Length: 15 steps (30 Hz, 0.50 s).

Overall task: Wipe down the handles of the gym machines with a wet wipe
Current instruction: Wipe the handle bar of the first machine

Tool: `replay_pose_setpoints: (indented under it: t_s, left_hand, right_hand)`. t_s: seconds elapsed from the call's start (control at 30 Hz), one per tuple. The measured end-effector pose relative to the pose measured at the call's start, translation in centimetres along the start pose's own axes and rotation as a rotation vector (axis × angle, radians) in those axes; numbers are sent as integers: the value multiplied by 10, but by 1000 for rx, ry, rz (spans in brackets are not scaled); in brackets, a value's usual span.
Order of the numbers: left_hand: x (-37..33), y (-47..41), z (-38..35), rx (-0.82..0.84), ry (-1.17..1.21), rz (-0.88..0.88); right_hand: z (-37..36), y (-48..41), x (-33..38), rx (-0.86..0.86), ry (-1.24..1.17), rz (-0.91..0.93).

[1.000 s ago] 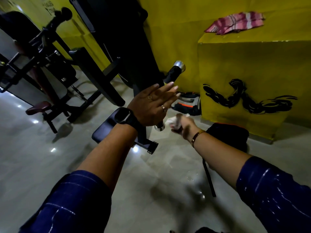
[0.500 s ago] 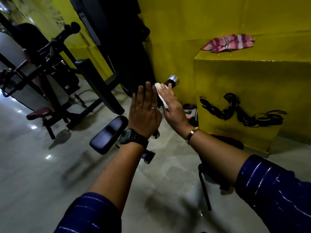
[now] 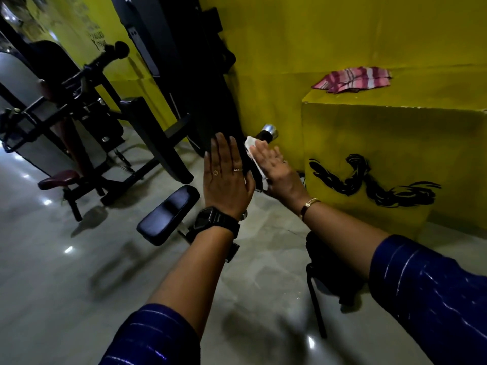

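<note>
Head view. Both forearms reach forward from the bottom of the frame in dark blue sleeves point(image 3: 158, 335) and meet at centre frame. The left hand point(image 3: 228, 177) is held flat and upright, back toward the camera, fingers straight and together and pointing up. Its grip is open and holds nothing. Whether its edge touches the bar beside it is not clear. A black watch point(image 3: 216, 222) sits on that wrist.

The right hand point(image 3: 279, 169), with a gold bracelet point(image 3: 308, 205), is also flat. Its straight fingers press a white wet wipe point(image 3: 252, 148) against the black machine handle point(image 3: 262, 136) without curling round it. The handle slants up to the right between the two hands and ends in a chrome cap just above the wipe.

A black padded seat point(image 3: 168, 214) lies at lower left of the hands. A pink striped cloth point(image 3: 353, 80) rests on top of the yellow ledge point(image 3: 369, 133) at upper right.
</note>
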<state>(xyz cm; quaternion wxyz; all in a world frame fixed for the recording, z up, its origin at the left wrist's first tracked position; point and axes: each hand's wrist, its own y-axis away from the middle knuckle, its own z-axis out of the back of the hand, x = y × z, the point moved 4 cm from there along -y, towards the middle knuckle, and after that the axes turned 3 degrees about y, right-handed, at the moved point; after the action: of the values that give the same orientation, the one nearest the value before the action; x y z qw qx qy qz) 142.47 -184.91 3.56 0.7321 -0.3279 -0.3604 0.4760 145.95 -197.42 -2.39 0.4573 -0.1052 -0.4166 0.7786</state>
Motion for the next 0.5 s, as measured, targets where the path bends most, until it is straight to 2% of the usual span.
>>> replay_pose_setpoints:
  t_s: [0.17,0.37,0.5]
  left_hand:
    - [-3,2,-2,8,9,-2]
    - [1,2,-3,-9,-20,-19]
    - [0,4,-5,-10,-76,-80]
  right_hand:
    - [12,-29,-8,-12,-10,-191]
    - [4,-16,16,-11,-39,-68]
    - [8,-12,-2,12,101,-80]
